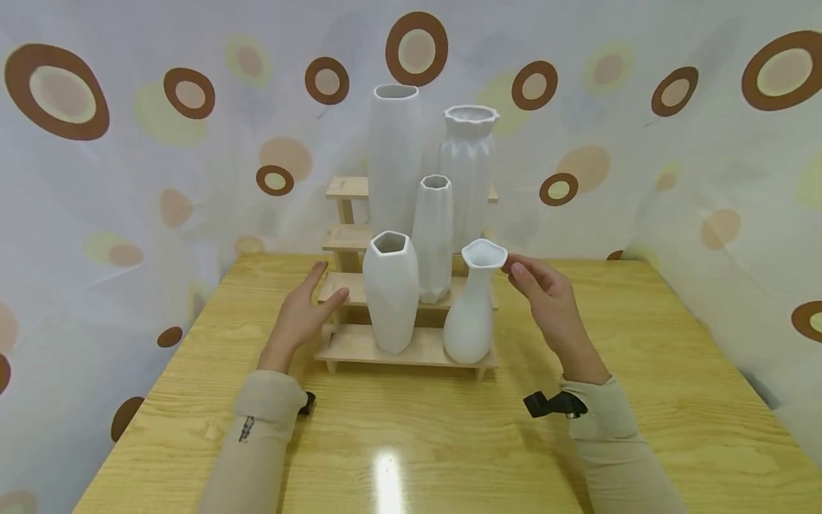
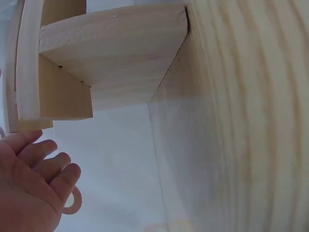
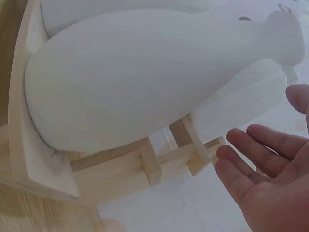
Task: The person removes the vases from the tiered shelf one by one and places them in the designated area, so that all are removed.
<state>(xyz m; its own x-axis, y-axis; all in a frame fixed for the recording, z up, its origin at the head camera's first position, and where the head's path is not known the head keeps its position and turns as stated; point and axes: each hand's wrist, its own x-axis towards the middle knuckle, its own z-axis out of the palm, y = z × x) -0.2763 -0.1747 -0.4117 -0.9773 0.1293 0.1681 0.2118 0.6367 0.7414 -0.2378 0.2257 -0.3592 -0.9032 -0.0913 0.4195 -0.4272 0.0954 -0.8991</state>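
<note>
My left hand (image 1: 300, 310) is beside the left edge of a tiered wooden stand (image 1: 347, 348), fingers spread and its thumb close to the second step. In the left wrist view, the loosely bent fingers (image 2: 65, 180) hold nothing. On the bottom step at right sits a white vase with a wavy flared rim (image 1: 471, 328). My right hand (image 1: 549, 300) is just right of that rim, fingertips beside it, not wrapped round the neck. The right wrist view shows its fingers (image 3: 258, 150) loosely extended. A faceted white vase (image 1: 390, 300) shares the bottom step.
A slim ribbed vase (image 1: 434, 235) stands one step up. Behind it rise a tall smooth vase (image 1: 394, 157) and a pleated vase with a zigzag collar (image 1: 467, 171). The stand rests on a wood-grain table (image 1: 411, 414) against a wall covering patterned with circles (image 1: 417, 48).
</note>
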